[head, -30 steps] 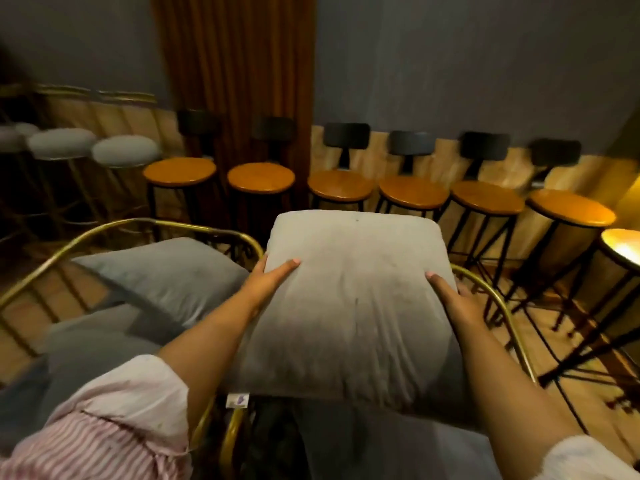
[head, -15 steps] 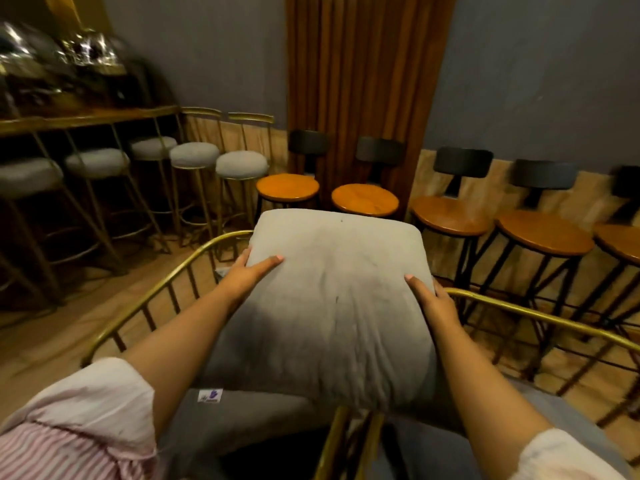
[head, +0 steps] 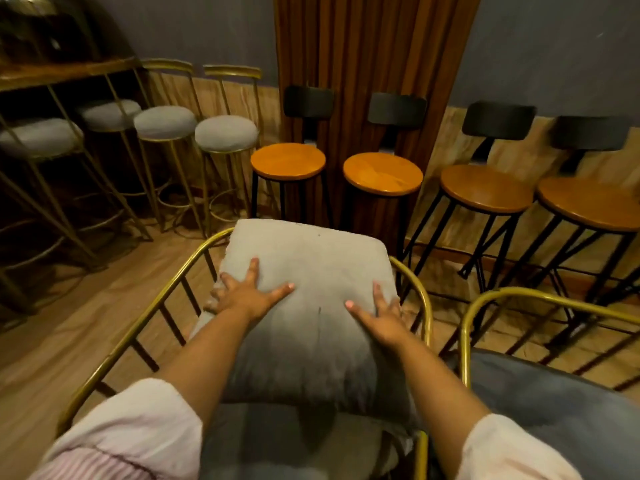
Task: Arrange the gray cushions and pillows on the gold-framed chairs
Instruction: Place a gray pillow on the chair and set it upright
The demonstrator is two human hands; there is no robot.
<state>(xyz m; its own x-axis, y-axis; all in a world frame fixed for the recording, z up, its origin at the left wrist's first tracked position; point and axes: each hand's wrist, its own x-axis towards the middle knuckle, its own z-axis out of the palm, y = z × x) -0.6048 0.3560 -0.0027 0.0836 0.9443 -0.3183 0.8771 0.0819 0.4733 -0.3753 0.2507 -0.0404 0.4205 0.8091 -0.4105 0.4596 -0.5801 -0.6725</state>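
Note:
A square gray pillow [head: 311, 271] leans against the curved back of a gold-framed chair [head: 145, 313] in front of me. My left hand [head: 247, 294] lies flat on the pillow's left side with fingers spread. My right hand [head: 379, 315] rests flat on its right side, fingers reaching over the edge. Under the pillow, a gray seat cushion [head: 277, 441] fills the chair's seat. A second gold-framed chair [head: 465, 327] stands at the right with a darker gray cushion [head: 554, 403] on its seat.
Gold bar stools with gray round seats [head: 227, 133] line the left wall under a counter [head: 65, 69]. Black stools with orange wooden seats [head: 382, 173] stand along the back wall. Wooden floor [head: 69, 323] lies to the left of the chair.
The view swung left to another gold chair. The pillow went from held in the air to lying against the chair's back, and both hands shifted from its sides onto its face.

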